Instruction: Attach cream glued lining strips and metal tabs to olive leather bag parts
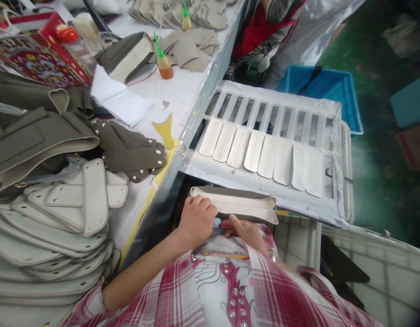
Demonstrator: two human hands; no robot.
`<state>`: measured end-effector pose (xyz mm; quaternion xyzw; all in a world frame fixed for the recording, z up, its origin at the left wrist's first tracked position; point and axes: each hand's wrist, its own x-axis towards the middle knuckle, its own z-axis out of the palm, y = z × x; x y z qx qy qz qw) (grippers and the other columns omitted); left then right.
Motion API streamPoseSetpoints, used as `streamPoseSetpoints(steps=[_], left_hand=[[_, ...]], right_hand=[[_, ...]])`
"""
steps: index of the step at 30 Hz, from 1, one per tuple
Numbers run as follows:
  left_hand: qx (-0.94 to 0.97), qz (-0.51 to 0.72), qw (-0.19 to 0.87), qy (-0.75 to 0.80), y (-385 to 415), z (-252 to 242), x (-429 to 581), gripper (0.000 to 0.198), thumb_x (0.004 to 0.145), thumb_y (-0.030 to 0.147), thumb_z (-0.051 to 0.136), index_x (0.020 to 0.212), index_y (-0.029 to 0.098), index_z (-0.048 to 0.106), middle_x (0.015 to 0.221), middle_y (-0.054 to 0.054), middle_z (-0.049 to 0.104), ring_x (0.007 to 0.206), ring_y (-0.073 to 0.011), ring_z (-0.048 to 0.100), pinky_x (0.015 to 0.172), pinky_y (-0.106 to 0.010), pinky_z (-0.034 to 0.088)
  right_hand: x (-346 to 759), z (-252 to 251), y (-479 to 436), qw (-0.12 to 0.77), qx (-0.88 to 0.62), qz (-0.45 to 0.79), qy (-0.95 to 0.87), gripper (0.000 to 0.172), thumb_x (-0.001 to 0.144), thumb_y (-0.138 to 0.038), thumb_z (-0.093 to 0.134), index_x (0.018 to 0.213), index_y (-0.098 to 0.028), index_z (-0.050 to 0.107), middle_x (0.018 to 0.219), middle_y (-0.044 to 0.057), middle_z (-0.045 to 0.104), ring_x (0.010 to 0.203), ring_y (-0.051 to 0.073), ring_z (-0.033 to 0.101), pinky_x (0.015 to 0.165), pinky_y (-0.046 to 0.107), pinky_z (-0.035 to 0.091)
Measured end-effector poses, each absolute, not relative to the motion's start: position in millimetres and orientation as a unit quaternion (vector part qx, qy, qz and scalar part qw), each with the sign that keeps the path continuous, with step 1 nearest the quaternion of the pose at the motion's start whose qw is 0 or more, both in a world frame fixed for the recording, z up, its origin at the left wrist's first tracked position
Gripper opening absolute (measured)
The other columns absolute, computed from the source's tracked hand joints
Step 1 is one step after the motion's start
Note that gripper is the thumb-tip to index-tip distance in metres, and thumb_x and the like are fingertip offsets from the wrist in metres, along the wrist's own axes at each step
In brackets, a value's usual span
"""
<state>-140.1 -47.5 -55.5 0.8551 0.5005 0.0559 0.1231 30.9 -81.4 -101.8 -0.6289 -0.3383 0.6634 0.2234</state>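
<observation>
the right hand (244, 230) is half hidden low in the middle of the frame, tucked under the leather strip (244, 205) and above the plaid shirt; only its thumb and a few fingers show against the strip's lower edge, and i cannot tell whether it truly grips; the left hand (196, 221) is clenched over the strip's left end; the strip lies level just below centre, cream face up, grey edge behind, in front of the person's chest; a second person (261, 27) at the top centre is cut off by the frame, only red cloth and a patterned sleeve showing; the white table (182, 95) fills the left half, its metal edge running diagonally; green floor (383, 181) shows at the right; a slatted white rack (230, 177) sits just above the hands, with a row of cream pieces (264, 156) laid side by side on it; a blue crate (332, 86) stands beyond it at the upper right; at the lower left a stack of cream panels (42, 236) is cut by the frame edge; olive-grey pieces (128, 154) fan out above it; a glue bottle (164, 63) stands at the upper centre-left
</observation>
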Motion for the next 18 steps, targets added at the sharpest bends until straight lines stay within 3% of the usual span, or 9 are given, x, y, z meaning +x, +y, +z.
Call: streamPoseSetpoints(steps=[4, 11, 15, 18], left_hand=[[0.850, 0.058, 0.133, 0.507, -47, -55, -142, 0.016, 0.086, 0.021, 0.046, 0.073, 0.018, 0.055, 0.082, -0.005, 0.056, 0.087, -0.0227, 0.045, 0.072, -0.040, 0.031], [0.846, 0.048, 0.129, 0.514, -44, -52, -138, 0.015, 0.085, 0.023, 0.047, 0.075, 0.017, 0.056, 0.083, -0.006, 0.056, 0.086, -0.0243, 0.046, 0.071, -0.041, 0.033], [0.843, 0.048, 0.139, 0.517, -39, -52, -141, 0.017, 0.085, 0.023, 0.047, 0.073, 0.016, 0.057, 0.082, -0.007, 0.057, 0.088, -0.0247, 0.048, 0.074, -0.041, 0.036], [0.820, 0.097, 0.222, 0.518, -32, -50, -158, 0.013, 0.082, 0.023, 0.053, 0.091, 0.017, 0.058, 0.083, -0.004, 0.057, 0.084, -0.0202, 0.051, 0.077, -0.036, 0.041]], right_hand=[[29, -93, -78, 0.194, -0.626, 0.647, -0.389, 0.049, 0.077, -0.059, 0.048, 0.080, -0.016, 0.072, 0.060, 0.004, 0.066, 0.060, 0.017, 0.059, 0.060, 0.028, 0.044], [15, -84, -73, 0.219, -0.635, 0.673, -0.309, 0.041, 0.079, -0.052, 0.051, 0.071, -0.016, 0.069, 0.078, 0.008, 0.070, 0.056, 0.015, 0.060, 0.053, 0.026, 0.043], [3, -79, -69, 0.221, -0.620, 0.687, -0.307, 0.042, 0.081, -0.050, 0.052, 0.066, -0.014, 0.068, 0.070, 0.008, 0.069, 0.051, 0.013, 0.058, 0.046, 0.021, 0.038], [-4, -76, -66, 0.227, -0.622, 0.693, -0.286, 0.039, 0.083, -0.047, 0.052, 0.067, -0.014, 0.067, 0.073, 0.008, 0.070, 0.051, 0.011, 0.058, 0.044, 0.019, 0.038]])
